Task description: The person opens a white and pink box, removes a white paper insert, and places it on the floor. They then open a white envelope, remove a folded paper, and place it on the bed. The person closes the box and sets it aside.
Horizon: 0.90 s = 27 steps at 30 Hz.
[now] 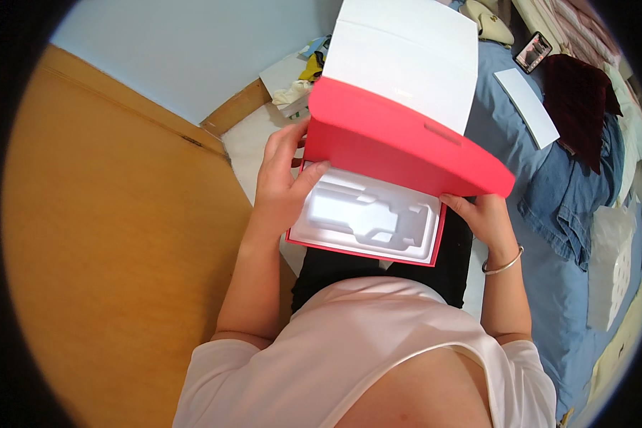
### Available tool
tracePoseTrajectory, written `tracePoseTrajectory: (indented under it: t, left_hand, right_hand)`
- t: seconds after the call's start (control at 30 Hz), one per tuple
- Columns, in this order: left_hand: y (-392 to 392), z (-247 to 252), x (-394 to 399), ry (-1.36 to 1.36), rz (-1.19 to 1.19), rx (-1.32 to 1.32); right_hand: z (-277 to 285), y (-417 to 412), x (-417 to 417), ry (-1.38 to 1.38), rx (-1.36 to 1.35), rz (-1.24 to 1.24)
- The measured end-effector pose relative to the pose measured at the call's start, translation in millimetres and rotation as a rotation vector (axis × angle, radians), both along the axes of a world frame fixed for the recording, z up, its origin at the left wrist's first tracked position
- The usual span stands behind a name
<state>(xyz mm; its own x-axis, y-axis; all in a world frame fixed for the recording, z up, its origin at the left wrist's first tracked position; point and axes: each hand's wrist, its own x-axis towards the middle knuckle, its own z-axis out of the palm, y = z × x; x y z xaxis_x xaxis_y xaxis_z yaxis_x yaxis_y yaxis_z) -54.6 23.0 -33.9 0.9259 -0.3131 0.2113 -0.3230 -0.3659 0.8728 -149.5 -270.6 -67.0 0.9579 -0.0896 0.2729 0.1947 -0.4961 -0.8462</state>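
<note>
Before me is a red cardboard box [360,257] with its hinged lid [374,144] raised. Inside lies a white moulded insert tray [329,235], its shaped recess holding nothing. My left hand [283,182] grips the box's left side, thumb over the insert's upper left corner and fingers behind the side. At the right side, my right hand [484,222] holds the box near the lid's lower right corner, thumb at the insert's edge; its other fingers are mostly hidden behind the lid. A large white panel [401,59] stands beyond the lid; I cannot tell whether they are joined.
To the right is a bed with blue bedding [535,299]. On it are a flat white box [526,107], a smartphone [533,52], dark red cloth [578,101], denim clothing [562,198] and a tissue pack [610,267]. A wooden door [123,241] is at the left.
</note>
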Motion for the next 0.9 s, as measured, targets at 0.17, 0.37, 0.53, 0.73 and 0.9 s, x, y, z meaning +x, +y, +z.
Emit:
tracePoseTrajectory:
  t: [0.17,0.37,0.53,0.73,0.9]
  left_hand:
    - [4.6,-0.1,2.5,0.043,-0.013,0.022]
    - [6.2,1.7,2.3,0.01,0.014,0.058]
    - [11.5,-2.3,3.8,-0.033,0.058,0.132]
    - [10.0,-11.3,0.9,-0.102,0.094,0.156]
    - [10.7,-11.1,-3.9,-0.17,0.124,0.23]
  right_hand:
    - [2.3,-0.3,-2.8,0.026,-0.091,-0.005]
    - [-3.5,5.9,0.5,-0.029,-0.154,-0.068]
    - [-18.5,11.0,3.1,-0.121,-0.14,-0.142]
    - [-16.5,11.5,4.9,-0.193,-0.238,-0.102]
    - [-13.6,10.5,13.7,-0.179,-0.267,-0.09]
